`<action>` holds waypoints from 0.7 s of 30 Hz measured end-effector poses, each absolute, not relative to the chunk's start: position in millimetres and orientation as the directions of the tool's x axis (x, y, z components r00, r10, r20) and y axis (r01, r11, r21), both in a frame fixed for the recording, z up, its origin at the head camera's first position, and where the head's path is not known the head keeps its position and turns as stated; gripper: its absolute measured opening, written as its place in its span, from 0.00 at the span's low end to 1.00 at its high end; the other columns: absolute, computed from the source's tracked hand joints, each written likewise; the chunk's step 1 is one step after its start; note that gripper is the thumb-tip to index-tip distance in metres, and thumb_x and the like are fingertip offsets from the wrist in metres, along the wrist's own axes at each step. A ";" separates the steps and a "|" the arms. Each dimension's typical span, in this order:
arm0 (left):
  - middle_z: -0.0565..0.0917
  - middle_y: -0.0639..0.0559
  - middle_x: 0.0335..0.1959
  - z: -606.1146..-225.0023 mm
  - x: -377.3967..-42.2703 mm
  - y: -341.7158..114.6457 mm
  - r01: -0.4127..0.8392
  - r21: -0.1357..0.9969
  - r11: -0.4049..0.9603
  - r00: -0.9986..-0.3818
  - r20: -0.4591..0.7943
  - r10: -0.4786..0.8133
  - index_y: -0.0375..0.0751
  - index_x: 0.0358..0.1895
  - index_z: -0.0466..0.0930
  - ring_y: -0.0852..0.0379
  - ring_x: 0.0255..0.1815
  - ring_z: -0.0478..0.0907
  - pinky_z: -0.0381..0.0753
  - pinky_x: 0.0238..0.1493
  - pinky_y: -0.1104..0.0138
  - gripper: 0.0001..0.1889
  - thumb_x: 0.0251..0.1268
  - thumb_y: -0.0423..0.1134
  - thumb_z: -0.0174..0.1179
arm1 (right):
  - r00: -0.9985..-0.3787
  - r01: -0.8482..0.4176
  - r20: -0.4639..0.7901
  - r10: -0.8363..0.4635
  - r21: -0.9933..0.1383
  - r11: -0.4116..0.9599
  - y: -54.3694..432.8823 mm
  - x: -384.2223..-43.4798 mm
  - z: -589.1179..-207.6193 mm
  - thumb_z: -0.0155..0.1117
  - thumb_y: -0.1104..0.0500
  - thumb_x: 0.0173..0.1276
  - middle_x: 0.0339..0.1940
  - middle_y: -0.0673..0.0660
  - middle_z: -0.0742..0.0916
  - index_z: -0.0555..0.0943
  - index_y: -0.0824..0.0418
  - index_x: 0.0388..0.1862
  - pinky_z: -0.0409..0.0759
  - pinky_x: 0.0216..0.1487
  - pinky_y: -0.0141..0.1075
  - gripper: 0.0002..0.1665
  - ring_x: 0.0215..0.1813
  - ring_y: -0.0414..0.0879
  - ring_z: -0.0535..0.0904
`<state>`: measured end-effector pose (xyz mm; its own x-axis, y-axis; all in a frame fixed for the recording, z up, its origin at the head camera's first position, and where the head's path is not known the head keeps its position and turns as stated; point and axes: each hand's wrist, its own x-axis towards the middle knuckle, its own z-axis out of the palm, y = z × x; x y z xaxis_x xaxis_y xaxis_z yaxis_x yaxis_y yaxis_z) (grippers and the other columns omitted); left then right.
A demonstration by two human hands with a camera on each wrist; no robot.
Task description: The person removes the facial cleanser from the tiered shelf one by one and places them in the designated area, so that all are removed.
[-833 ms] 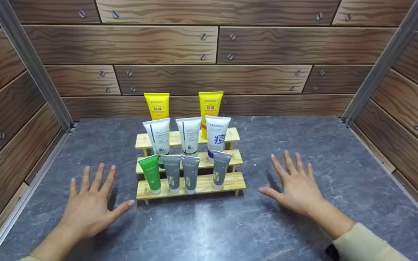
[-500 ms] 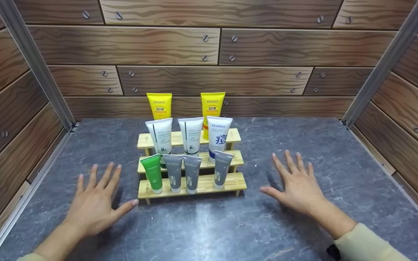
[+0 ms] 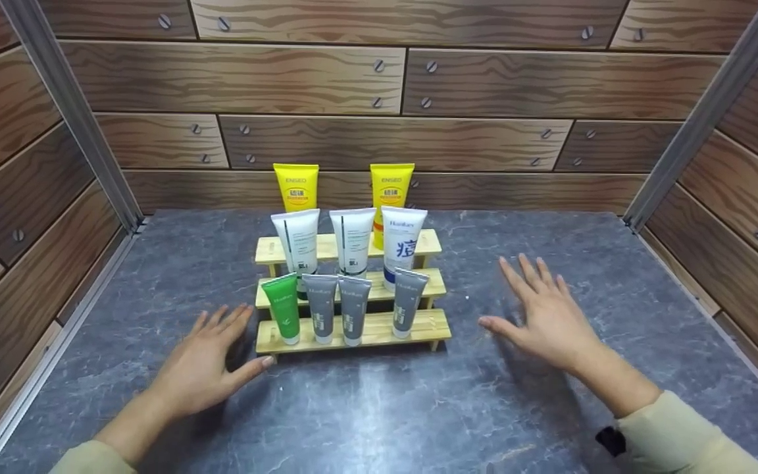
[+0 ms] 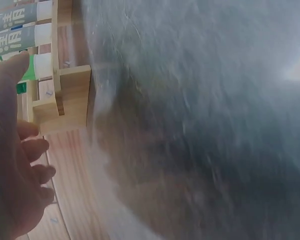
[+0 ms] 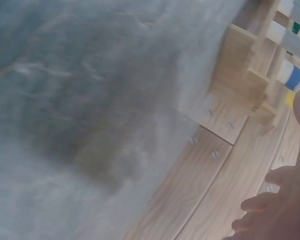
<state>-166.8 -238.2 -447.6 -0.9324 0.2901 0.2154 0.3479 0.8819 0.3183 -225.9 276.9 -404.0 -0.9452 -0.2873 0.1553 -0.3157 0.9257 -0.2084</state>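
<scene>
A three-step wooden display stand (image 3: 379,329) holds upright squeeze tubes. On its lowest step are a green tube (image 3: 283,309) at the left end and several grey tubes (image 3: 353,313). White tubes (image 3: 353,240) fill the middle step, and two yellow tubes (image 3: 298,187) rise from the top one, partly hidden. My left hand (image 3: 201,372) is spread beside the stand's front left corner, its thumb tip close to the lowest step; whether it touches, I cannot tell. To the right of the stand, my right hand (image 3: 553,322) has its fingers extended and holds nothing.
The stand is on a grey marbled tabletop (image 3: 366,421). Wood-patterned panels (image 3: 326,79) enclose the back and both sides, with metal posts (image 3: 682,131) at the corners. A black item (image 3: 610,440) shows at the right sleeve's cuff.
My left hand has moved right, toward the stand's front left corner. The right hand has shifted slightly up and right. The tubes stay in place on the stand; the head view has shifted a little.
</scene>
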 end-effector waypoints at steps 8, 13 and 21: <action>0.75 0.32 0.74 -454.7 -179.2 -239.6 0.306 0.540 0.784 -0.952 0.186 0.243 0.32 0.78 0.69 0.29 0.74 0.71 0.67 0.74 0.36 0.48 0.67 0.65 0.69 | -0.913 -0.403 0.218 -0.345 -0.343 0.849 270.6 -233.7 -366.9 0.64 0.28 0.72 0.88 0.62 0.56 0.53 0.54 0.89 0.50 0.80 0.71 0.59 0.85 0.68 0.51; 0.76 0.32 0.72 -459.2 -187.9 -244.5 0.262 0.621 0.739 -0.964 0.129 0.234 0.33 0.77 0.70 0.32 0.72 0.74 0.70 0.74 0.39 0.48 0.65 0.63 0.72 | -0.863 -0.497 0.324 -0.389 -0.399 0.771 265.0 -246.1 -341.5 0.72 0.37 0.71 0.85 0.58 0.65 0.59 0.50 0.87 0.61 0.79 0.66 0.53 0.80 0.66 0.66; 0.77 0.30 0.70 -467.8 -191.1 -246.4 0.230 0.687 0.690 -0.968 0.088 0.235 0.29 0.75 0.71 0.32 0.72 0.74 0.68 0.75 0.39 0.48 0.63 0.61 0.75 | -0.827 -0.562 0.381 -0.414 -0.525 0.639 244.3 -276.3 -303.0 0.75 0.45 0.72 0.80 0.59 0.74 0.68 0.50 0.83 0.68 0.78 0.58 0.45 0.78 0.63 0.71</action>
